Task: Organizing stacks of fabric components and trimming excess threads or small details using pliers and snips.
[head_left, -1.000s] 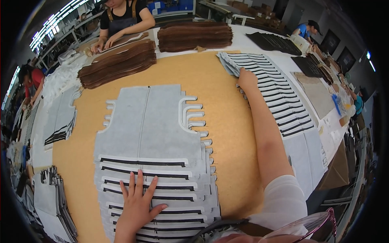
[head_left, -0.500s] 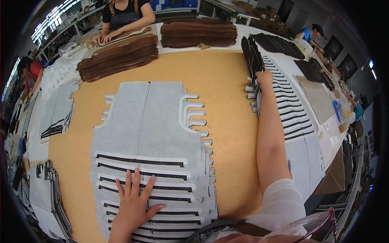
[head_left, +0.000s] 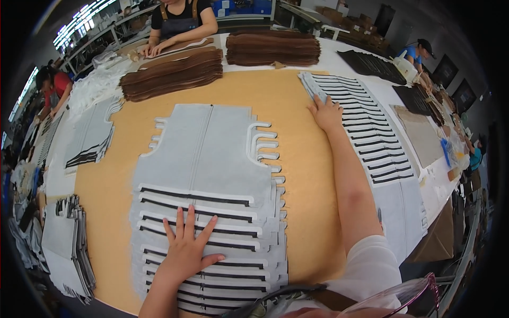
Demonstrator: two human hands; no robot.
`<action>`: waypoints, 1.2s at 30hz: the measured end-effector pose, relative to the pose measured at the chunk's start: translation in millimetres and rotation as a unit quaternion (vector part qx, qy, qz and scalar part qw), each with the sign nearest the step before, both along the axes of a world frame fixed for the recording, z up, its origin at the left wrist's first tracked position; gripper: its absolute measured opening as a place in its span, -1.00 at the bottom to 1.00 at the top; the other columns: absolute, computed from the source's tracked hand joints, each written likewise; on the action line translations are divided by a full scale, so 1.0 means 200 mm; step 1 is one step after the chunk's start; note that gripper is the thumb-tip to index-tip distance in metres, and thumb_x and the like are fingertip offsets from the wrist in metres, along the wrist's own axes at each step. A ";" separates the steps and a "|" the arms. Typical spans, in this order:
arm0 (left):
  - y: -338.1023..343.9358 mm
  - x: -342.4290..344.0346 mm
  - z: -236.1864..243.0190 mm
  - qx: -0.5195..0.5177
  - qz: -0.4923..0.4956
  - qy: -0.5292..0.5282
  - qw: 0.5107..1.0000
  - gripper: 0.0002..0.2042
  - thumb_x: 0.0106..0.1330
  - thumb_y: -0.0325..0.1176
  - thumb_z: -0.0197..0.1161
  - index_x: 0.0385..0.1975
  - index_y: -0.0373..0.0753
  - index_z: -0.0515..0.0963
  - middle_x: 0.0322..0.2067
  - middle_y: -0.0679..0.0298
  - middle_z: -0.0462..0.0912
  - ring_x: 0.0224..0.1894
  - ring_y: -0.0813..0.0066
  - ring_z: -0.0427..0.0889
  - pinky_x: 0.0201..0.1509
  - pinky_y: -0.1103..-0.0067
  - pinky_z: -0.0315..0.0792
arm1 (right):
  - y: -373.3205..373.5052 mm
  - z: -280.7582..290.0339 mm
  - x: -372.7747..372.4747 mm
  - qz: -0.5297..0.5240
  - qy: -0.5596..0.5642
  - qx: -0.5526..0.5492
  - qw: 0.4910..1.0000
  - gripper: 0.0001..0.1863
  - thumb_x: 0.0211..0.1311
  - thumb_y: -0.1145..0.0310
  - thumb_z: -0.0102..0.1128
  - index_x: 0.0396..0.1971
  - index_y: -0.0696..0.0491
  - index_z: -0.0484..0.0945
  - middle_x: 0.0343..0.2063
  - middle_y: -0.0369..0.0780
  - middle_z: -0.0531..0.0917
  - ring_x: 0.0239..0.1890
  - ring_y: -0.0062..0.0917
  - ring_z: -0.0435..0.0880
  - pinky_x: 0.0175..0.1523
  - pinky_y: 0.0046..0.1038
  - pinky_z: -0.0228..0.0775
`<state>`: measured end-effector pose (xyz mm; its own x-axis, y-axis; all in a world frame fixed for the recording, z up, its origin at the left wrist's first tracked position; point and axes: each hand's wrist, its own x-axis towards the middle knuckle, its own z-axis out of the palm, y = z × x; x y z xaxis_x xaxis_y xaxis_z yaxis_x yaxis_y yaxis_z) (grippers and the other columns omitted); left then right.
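Note:
My left hand (head_left: pixel 185 254) lies flat with fingers spread on a fanned stack of pale grey fabric panels (head_left: pixel 217 143) in the middle of the table. Black strips with white borders cross these panels in rows, and curved tabs stick out along their right side. Farther right, a second fanned pile of grey panels (head_left: pixel 397 206) shows many black-and-white strips. My right hand (head_left: pixel 327 114) rests at the left edge of that pile near its far end, fingers apart and gripping nothing.
Tan sheeting (head_left: pixel 313 212) covers the table's middle. Brown strip bundles (head_left: pixel 273 49) lie along the far edge, where a co-worker's hands (head_left: pixel 156 49) work. More grey panels (head_left: pixel 66 233) are stacked at left. Black pieces (head_left: pixel 371 66) and a clear plastic bag (head_left: pixel 455 151) sit at right.
The far end of the right pile, held up in my right hand with its dark side showing, now lies flat. That hand has let go and opened. My left hand stays on the middle stack.

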<state>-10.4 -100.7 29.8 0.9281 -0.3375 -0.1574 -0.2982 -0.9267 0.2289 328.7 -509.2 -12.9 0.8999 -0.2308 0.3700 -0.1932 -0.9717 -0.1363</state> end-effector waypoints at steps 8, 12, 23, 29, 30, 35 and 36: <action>-0.05 -0.04 -0.10 0.001 0.023 -0.088 0.996 -0.21 0.09 0.20 0.21 0.34 0.10 0.14 0.36 -0.18 -0.17 0.38 -0.32 -0.21 0.26 -0.23 -0.33 | 0.37 -0.18 -0.52 0.301 -0.030 0.195 0.933 -0.45 0.37 -0.03 -0.25 0.15 0.02 0.39 0.14 -0.03 0.42 0.22 -0.05 0.29 0.32 -0.15 0.03; -0.08 -0.04 -0.12 0.025 0.073 -0.115 0.990 -0.24 0.12 0.21 0.17 0.34 0.12 0.14 0.36 -0.17 -0.12 0.38 -0.31 -0.19 0.25 -0.26 -0.29 | 0.58 -0.09 -0.84 0.391 -0.051 0.222 0.892 -0.49 0.36 0.04 -0.16 0.09 0.11 0.43 0.03 -0.02 0.52 0.13 -0.05 0.39 0.26 -0.28 0.14; -0.23 -0.18 -0.02 -0.144 0.133 0.020 0.980 -0.34 0.18 0.02 0.18 0.31 0.07 0.21 0.37 -0.05 -0.05 0.43 -0.11 -0.24 0.34 -0.09 -0.41 | 0.27 0.20 -1.65 0.133 0.176 0.732 0.645 -0.51 0.32 0.18 0.02 0.18 0.07 0.33 0.01 -0.15 0.48 0.00 -0.48 0.47 0.11 -0.43 0.29; -0.03 -0.21 -0.05 0.031 -0.085 -0.111 0.990 -0.32 0.20 0.14 0.12 0.32 0.07 0.18 0.37 0.01 -0.04 0.41 -0.13 -0.16 0.34 -0.10 -0.34 | 0.25 0.25 -2.15 0.157 0.210 0.631 0.730 -0.56 0.17 0.42 0.13 0.09 0.08 0.42 -0.07 -0.19 0.50 -0.18 -0.55 0.50 -0.09 -0.52 0.35; -0.04 -0.20 -0.06 0.030 -0.091 -0.116 0.989 -0.32 0.20 0.14 0.12 0.32 0.07 0.18 0.37 0.01 -0.04 0.41 -0.13 -0.16 0.34 -0.10 -0.34 | 0.25 0.23 -2.20 0.155 0.203 0.631 0.733 -0.56 0.17 0.42 0.13 0.09 0.08 0.42 -0.07 -0.19 0.50 -0.18 -0.55 0.50 -0.09 -0.52 0.35; -0.07 -0.20 -0.09 0.030 -0.085 -0.136 0.987 -0.33 0.22 0.13 0.08 0.33 0.08 0.17 0.38 0.03 -0.05 0.40 -0.16 -0.14 0.33 -0.12 -0.32 | 0.31 0.24 -2.30 0.129 0.184 0.484 0.846 -0.73 0.07 0.54 0.10 -0.18 0.04 0.56 -0.46 -0.24 0.54 -0.50 -0.57 0.46 -0.34 -0.51 0.33; -0.07 -0.20 -0.09 0.024 -0.083 -0.140 0.986 -0.33 0.22 0.13 0.08 0.33 0.07 0.16 0.38 0.03 -0.06 0.40 -0.17 -0.14 0.33 -0.12 -0.31 | 0.31 0.25 -2.32 0.115 0.200 0.464 0.855 -0.76 0.07 0.54 0.09 -0.22 0.05 0.57 -0.55 -0.23 0.54 -0.55 -0.53 0.46 -0.37 -0.47 0.33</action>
